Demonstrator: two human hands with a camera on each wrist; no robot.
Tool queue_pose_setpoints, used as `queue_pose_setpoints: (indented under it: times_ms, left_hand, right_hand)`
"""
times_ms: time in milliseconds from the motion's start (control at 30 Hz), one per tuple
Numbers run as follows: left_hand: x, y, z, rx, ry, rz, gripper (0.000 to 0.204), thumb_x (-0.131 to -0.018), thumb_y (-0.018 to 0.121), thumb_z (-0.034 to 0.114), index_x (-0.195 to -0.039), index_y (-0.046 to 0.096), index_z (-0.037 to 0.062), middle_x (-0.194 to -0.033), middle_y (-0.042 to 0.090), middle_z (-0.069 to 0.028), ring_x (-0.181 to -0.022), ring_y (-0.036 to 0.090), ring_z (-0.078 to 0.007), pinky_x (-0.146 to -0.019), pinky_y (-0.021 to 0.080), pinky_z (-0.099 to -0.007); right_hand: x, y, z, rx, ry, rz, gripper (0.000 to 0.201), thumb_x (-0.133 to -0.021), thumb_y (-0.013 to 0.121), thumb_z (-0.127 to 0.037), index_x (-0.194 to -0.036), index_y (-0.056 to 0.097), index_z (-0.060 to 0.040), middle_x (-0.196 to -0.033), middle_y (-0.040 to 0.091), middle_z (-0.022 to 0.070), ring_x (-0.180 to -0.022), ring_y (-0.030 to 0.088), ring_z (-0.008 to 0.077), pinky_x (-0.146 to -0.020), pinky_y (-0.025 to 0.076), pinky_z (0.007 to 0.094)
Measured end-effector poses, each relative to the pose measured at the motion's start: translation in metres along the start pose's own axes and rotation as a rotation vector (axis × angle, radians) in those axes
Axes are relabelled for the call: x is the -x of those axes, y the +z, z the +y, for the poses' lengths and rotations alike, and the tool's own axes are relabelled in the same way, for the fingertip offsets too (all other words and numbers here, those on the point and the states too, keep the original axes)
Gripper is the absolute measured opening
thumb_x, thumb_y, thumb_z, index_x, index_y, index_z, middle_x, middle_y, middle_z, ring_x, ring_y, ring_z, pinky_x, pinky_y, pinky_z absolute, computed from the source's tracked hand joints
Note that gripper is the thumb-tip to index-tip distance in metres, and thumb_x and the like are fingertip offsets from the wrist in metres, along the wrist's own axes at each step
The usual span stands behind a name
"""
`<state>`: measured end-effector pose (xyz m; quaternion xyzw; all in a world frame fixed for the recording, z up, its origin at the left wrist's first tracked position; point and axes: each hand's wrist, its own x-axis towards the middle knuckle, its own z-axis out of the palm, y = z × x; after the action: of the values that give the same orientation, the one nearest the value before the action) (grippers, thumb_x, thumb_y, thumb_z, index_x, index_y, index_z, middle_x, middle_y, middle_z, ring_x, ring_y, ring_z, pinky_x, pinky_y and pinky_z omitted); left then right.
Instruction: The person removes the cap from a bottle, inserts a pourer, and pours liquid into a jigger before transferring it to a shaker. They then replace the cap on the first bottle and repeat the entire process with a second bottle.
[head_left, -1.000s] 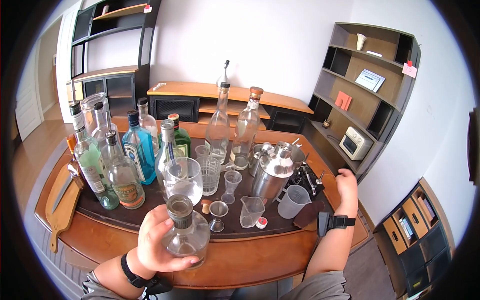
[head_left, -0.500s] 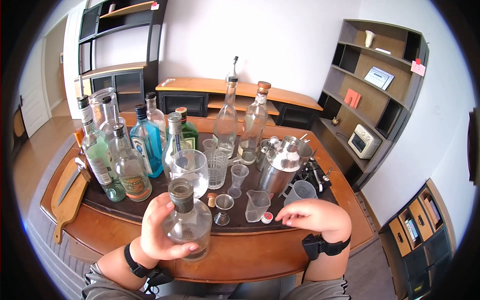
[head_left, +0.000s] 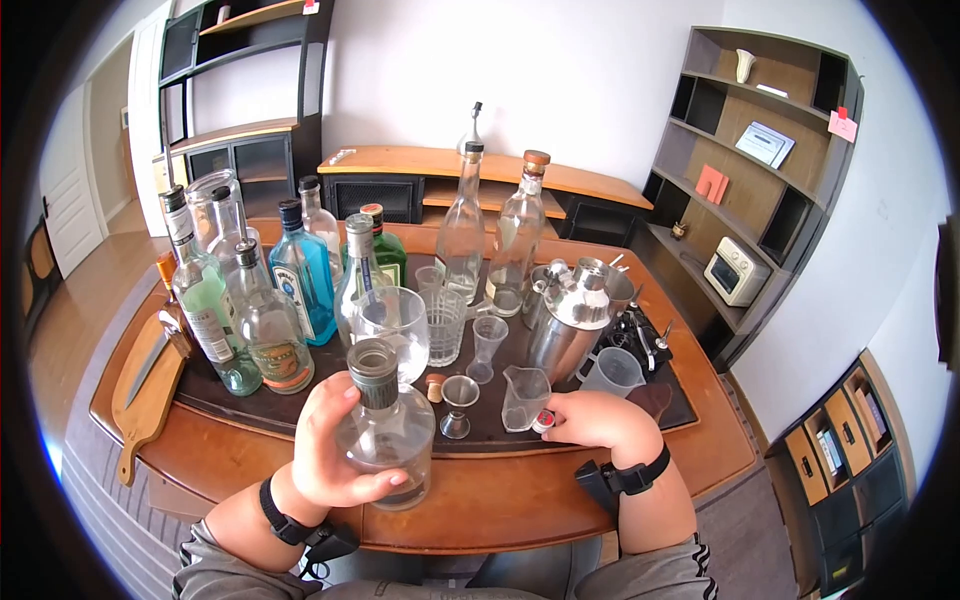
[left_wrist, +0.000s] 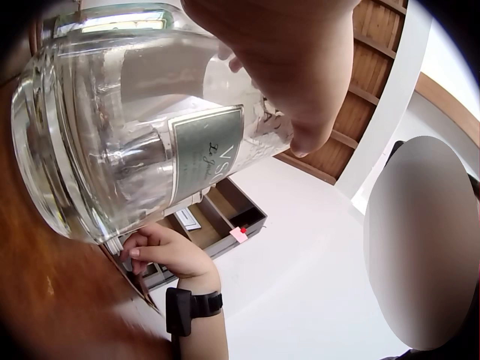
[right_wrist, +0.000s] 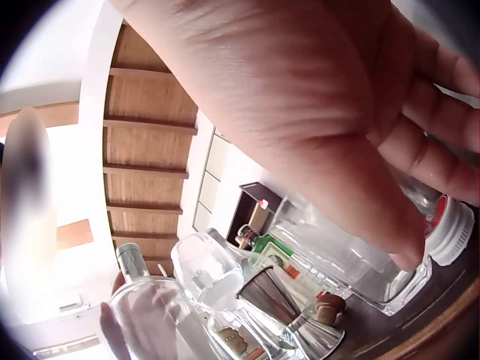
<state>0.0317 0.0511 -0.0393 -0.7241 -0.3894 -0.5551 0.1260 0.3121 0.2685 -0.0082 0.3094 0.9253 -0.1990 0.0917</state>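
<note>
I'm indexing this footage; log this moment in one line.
left hand: grips clear bottle | right hand: at red-and-white cap, grip unclear | jigger: upright

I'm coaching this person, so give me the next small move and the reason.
Probably pinch the red-and-white cap with the right hand and lift it: the thumb is right at the cap's side, a firm grip can't be confirmed, and the left hand is occupied holding the clear glass bottle.

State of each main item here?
Held bottle: upright, in left hand
Cap: pinched by right hand
Jigger: upright
Cork: out of any bottle
Pitcher: upright, open
Round glass: upright
Shaker: upright, top on
Blue bottle: upright, capped
Knife: lying on board
</note>
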Motion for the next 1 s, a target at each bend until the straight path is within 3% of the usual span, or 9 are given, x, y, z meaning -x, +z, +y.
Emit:
queue_pose_setpoints:
  times_ms: [167, 333, 433, 533, 633, 700, 833, 900, 1000]
  left_hand:
    - [-0.006, -0.001, 0.006, 0.002, 0.001, 0.01, 0.092, -0.069, 0.089, 0.031, -0.143, 0.04, 0.0061, -0.124, 0.057, -0.0217, -0.107, 0.059, -0.0361, -0.091, 0.047, -0.0474]
    - [-0.013, -0.005, 0.012, -0.07, 0.048, 0.011, 0.088, -0.068, 0.089, 0.031, -0.137, 0.044, 0.0013, -0.119, 0.059, -0.0224, -0.107, 0.06, -0.0388, -0.089, 0.049, -0.047]
    - [-0.015, -0.005, 0.017, -0.083, 0.064, 0.045, 0.084, -0.067, 0.089, 0.032, -0.133, 0.048, -0.0006, -0.113, 0.061, -0.0222, -0.103, 0.062, -0.04, -0.089, 0.05, -0.0467]
    - [-0.015, -0.005, 0.019, -0.056, 0.044, 0.063, 0.079, -0.067, 0.09, 0.031, -0.129, 0.052, -0.0009, -0.112, 0.062, -0.0212, -0.103, 0.062, -0.0388, -0.09, 0.051, -0.0457]
    - [-0.014, -0.004, 0.021, -0.067, 0.05, 0.066, 0.079, -0.066, 0.09, 0.031, -0.129, 0.052, 0.0007, -0.112, 0.062, -0.0198, -0.103, 0.062, -0.0382, -0.09, 0.051, -0.0457]
    - [-0.016, -0.006, 0.023, -0.079, 0.059, 0.061, 0.08, -0.066, 0.09, 0.031, -0.129, 0.052, 0.0011, -0.112, 0.062, -0.0194, -0.104, 0.062, -0.038, -0.089, 0.051, -0.0458]
    - [-0.016, -0.004, 0.022, -0.084, 0.075, 0.062, 0.081, -0.065, 0.09, 0.032, -0.129, 0.051, 0.0011, -0.113, 0.061, -0.0194, -0.104, 0.061, -0.0379, -0.089, 0.051, -0.0461]
    - [-0.017, -0.005, 0.023, -0.076, 0.071, 0.049, 0.081, -0.065, 0.09, 0.031, -0.129, 0.051, 0.0009, -0.114, 0.06, -0.0197, -0.105, 0.06, -0.0379, -0.089, 0.05, -0.0463]
    - [-0.017, -0.006, 0.024, -0.071, 0.059, 0.034, 0.08, -0.065, 0.09, 0.031, -0.129, 0.051, 0.0012, -0.114, 0.06, -0.0195, -0.105, 0.061, -0.0383, -0.09, 0.05, -0.046]
  right_hand:
    - [-0.009, 0.004, 0.0, 0.052, 0.025, -0.014, 0.039, -0.086, 0.069, -0.029, -0.117, 0.063, -0.006, -0.098, 0.07, 0.0182, -0.092, 0.067, 0.0356, -0.079, 0.051, 0.0414]
    - [-0.001, 0.009, 0.019, -0.047, -0.018, 0.012, 0.028, -0.086, 0.068, -0.021, -0.11, 0.064, -0.0069, -0.099, 0.069, 0.0147, -0.091, 0.065, 0.0318, -0.078, 0.05, 0.0388]
    - [0.024, 0.004, 0.035, -0.293, -0.067, 0.188, 0.027, -0.086, 0.071, -0.016, -0.11, 0.064, -0.0056, -0.088, 0.066, 0.0094, -0.081, 0.062, 0.0206, -0.072, 0.048, 0.0313]
    - [0.061, -0.018, -0.01, -0.657, -0.161, 0.344, 0.029, -0.085, 0.074, -0.009, -0.112, 0.066, -0.004, -0.083, 0.061, 0.0041, -0.075, 0.056, 0.0114, -0.068, 0.045, 0.0248]
    - [0.08, -0.048, -0.077, -0.641, -0.403, 0.454, 0.03, -0.084, 0.074, -0.005, -0.113, 0.066, -0.0029, -0.084, 0.059, 0.0023, -0.072, 0.054, 0.0097, -0.064, 0.043, 0.0234]
    - [0.08, -0.069, -0.125, -0.462, -0.573, 0.534, 0.031, -0.084, 0.075, -0.008, -0.114, 0.067, -0.0041, -0.085, 0.061, 0.0026, -0.07, 0.054, 0.0104, -0.063, 0.043, 0.0246]
    - [0.064, -0.074, -0.197, -0.272, -0.602, 0.668, 0.03, -0.085, 0.073, -0.012, -0.113, 0.065, -0.0051, -0.088, 0.064, 0.0097, -0.074, 0.062, 0.0234, -0.067, 0.048, 0.0315]
    - [0.052, -0.065, -0.206, -0.203, -0.623, 0.712, 0.031, -0.084, 0.071, -0.012, -0.113, 0.063, -0.0053, -0.091, 0.063, 0.0129, -0.079, 0.063, 0.0329, -0.07, 0.051, 0.0388]
    - [0.04, -0.056, -0.209, -0.137, -0.606, 0.718, 0.03, -0.084, 0.07, -0.011, -0.113, 0.063, -0.0053, -0.089, 0.061, 0.0121, -0.08, 0.063, 0.0328, -0.068, 0.05, 0.0391]
